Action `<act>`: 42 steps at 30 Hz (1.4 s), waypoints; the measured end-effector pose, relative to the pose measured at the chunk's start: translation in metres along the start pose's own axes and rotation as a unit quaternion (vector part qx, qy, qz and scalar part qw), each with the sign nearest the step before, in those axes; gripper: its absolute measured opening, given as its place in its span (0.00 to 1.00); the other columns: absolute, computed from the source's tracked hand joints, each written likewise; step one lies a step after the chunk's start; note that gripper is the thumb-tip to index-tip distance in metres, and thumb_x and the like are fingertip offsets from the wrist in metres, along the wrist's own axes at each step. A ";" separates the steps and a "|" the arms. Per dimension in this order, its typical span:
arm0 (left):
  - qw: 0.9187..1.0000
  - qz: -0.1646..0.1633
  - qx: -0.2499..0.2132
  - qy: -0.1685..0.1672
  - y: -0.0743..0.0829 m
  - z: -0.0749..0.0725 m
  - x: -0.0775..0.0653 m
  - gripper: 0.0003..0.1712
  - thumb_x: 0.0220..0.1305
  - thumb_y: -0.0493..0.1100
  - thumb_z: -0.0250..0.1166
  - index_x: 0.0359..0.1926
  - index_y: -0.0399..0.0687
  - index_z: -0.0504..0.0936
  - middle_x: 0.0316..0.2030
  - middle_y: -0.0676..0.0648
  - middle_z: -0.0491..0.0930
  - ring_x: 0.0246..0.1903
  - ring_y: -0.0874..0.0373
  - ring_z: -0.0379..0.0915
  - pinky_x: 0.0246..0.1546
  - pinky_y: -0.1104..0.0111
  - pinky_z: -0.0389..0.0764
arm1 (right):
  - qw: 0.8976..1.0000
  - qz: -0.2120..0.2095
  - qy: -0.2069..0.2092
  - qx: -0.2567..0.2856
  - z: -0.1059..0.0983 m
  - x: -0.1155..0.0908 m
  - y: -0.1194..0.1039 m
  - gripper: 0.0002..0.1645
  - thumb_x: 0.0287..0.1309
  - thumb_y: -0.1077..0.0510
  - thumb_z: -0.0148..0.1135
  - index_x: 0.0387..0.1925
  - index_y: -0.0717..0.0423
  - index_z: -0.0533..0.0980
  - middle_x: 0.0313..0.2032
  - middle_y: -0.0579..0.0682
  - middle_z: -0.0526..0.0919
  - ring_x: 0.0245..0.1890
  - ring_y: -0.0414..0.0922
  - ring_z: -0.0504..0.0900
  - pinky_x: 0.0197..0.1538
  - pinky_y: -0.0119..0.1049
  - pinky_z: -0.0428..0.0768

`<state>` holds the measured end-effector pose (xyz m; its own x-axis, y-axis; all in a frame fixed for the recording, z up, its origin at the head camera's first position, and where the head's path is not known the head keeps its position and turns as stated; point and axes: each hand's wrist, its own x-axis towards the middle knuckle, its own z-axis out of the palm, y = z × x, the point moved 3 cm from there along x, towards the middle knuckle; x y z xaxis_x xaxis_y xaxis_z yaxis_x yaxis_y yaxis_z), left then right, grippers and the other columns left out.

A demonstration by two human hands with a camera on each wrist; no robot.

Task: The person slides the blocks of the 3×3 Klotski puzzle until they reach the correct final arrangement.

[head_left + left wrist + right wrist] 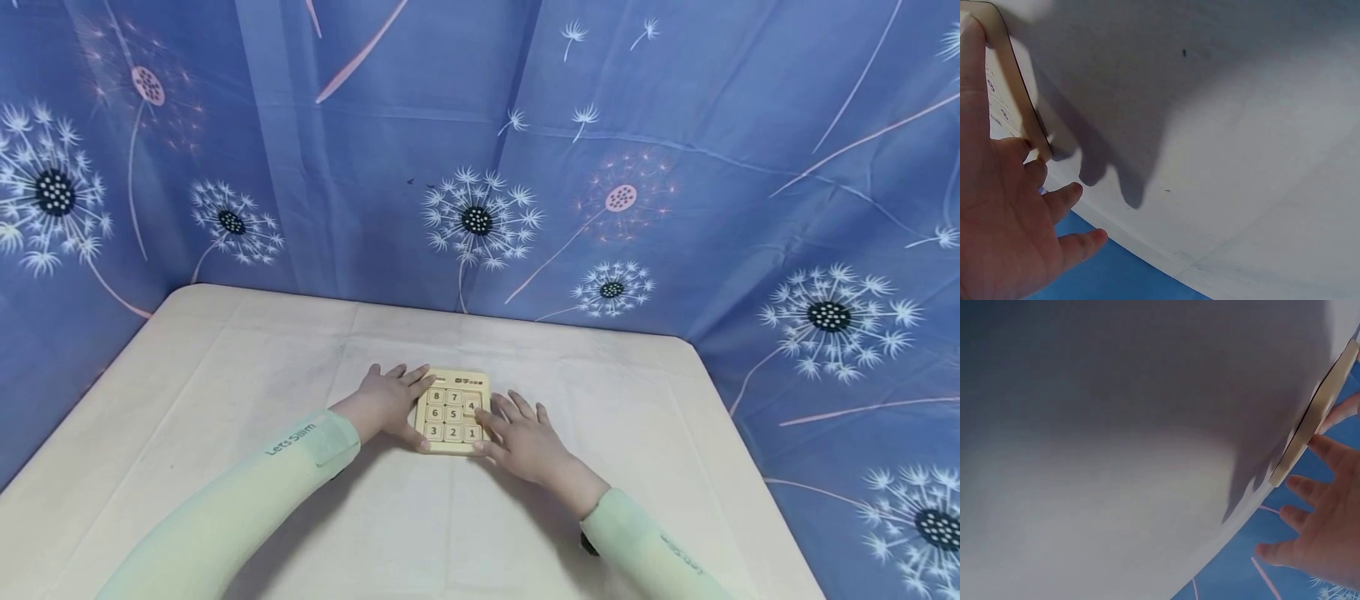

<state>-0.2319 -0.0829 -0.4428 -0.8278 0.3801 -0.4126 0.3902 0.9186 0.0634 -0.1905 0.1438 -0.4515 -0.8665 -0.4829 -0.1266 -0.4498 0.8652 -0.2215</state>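
A pale yellow sliding number puzzle (452,451) lies flat on the table in the head view. Its tiles read 8, 7 on top, 6, 5 in the middle and 3, 2, 1 below. Tile 4 (470,406) sits partway between the top and middle rows of the right column. My left hand (385,403) holds the frame's left side, thumb at the near corner and index finger toward the far one. The other left fingers spread past the edge in the left wrist view. My right hand (528,446) touches tile 4 with the index finger, thumb by the near right corner, remaining fingers extended.
A cream cloth covers the table (300,333), which has rounded far corners. Behind it and along both sides hangs a blue curtain (360,208) with a dandelion print. Light green sleeves (247,483) cover both forearms.
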 end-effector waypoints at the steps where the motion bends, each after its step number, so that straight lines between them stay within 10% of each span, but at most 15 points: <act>1: 1.000 0.000 0.000 0.001 0.000 0.000 0.000 0.68 0.48 0.79 0.69 0.82 0.55 0.52 0.84 0.51 0.46 0.81 0.41 0.48 0.79 0.36 0.53 | 1.000 0.003 -0.002 0.001 0.000 0.001 0.000 0.35 0.72 0.35 0.52 0.72 0.46 0.71 0.77 0.59 0.65 0.79 0.65 0.57 0.74 0.77 0.57; 42: 1.000 -0.005 0.009 -0.002 -0.001 -0.001 0.002 0.68 0.47 0.81 0.68 0.82 0.56 0.53 0.84 0.51 0.45 0.81 0.41 0.48 0.78 0.36 0.54 | 1.000 -0.005 0.004 0.015 -0.003 0.015 0.006 0.33 0.73 0.37 0.53 0.72 0.47 0.71 0.77 0.60 0.64 0.79 0.66 0.57 0.74 0.75 0.59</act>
<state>-0.2343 -0.0827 -0.4429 -0.8302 0.3705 -0.4166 0.3895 0.9201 0.0422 -0.2067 0.1422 -0.4516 -0.8640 -0.4899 -0.1167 -0.4514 0.8561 -0.2518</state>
